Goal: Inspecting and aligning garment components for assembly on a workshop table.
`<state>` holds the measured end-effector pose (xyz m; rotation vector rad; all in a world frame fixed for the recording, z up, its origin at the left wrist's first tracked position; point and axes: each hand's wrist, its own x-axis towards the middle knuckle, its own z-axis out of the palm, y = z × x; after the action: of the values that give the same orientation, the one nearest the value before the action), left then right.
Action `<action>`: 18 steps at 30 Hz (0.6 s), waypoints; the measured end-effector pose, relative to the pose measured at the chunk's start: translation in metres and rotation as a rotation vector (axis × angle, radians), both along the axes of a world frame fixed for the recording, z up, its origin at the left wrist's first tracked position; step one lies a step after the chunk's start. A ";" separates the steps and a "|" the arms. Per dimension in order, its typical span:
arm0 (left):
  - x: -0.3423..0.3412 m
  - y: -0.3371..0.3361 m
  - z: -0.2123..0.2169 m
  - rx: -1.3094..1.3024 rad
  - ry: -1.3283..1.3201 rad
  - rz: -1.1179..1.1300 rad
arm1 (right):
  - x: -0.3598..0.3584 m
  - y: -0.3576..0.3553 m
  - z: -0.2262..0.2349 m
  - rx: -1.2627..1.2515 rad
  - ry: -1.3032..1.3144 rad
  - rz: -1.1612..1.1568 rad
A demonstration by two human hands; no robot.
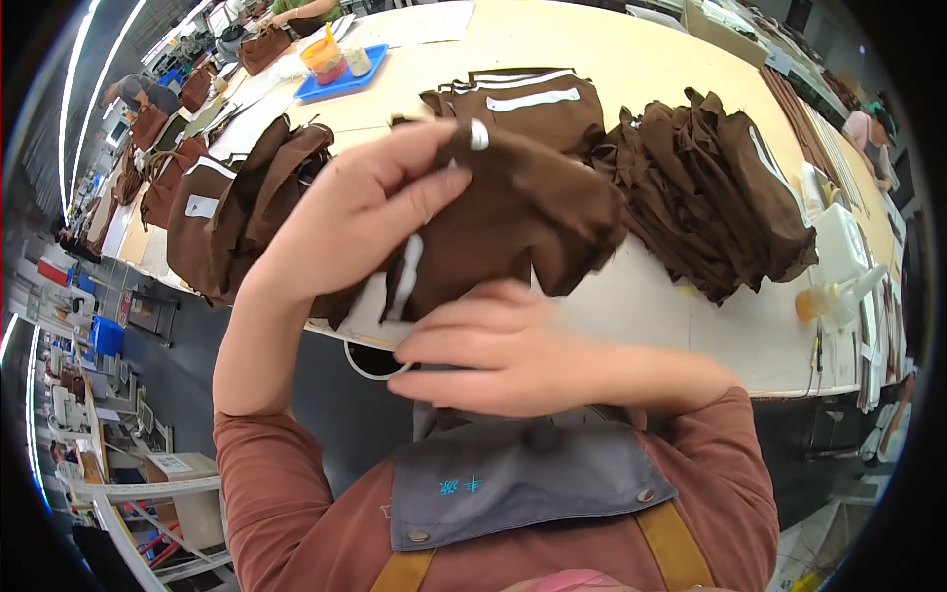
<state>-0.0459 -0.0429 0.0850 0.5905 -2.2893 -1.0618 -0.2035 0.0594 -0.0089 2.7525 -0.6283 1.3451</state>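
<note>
A brown fabric piece (523, 192) with white strips on its edges hangs over the near edge of the table. Its upper left corner is pinched by my left hand (365, 197), thumb in front and fingers folded behind. Below the cloth, slightly blurred, my right hand (483, 350) is held with its fingers stretched out and apart, close to the lower edge; I see nothing in it. Just behind lies a flat stack of similar brown pieces (543, 107) with white strips. What lies under the held cloth is partly hidden.
To the right stands a large pile of brown fabric pieces (705, 192); another brown pile (237, 207) is at the left. A blue tray (370, 71) holds an orange container (324, 61). A bottle with amber liquid (819, 299) stands by the table's right edge. Other people work farther back.
</note>
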 end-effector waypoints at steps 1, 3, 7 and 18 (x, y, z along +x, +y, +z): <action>0.006 0.003 -0.010 0.025 -0.019 -0.025 | -0.012 0.001 0.012 -0.043 -0.022 -0.047; 0.009 0.010 -0.024 0.226 0.001 -0.075 | -0.031 -0.016 0.017 -0.061 -0.211 -0.128; 0.014 0.015 -0.019 0.063 -0.174 -0.038 | -0.058 -0.057 0.041 0.136 -0.189 -0.029; 0.024 0.037 -0.007 -0.170 -0.256 0.191 | -0.049 -0.071 0.034 0.175 0.050 -0.081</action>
<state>-0.0219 -0.0061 0.0780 0.8986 -2.4495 -0.7278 -0.2527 -0.0118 0.0256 2.8481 -0.8850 1.2571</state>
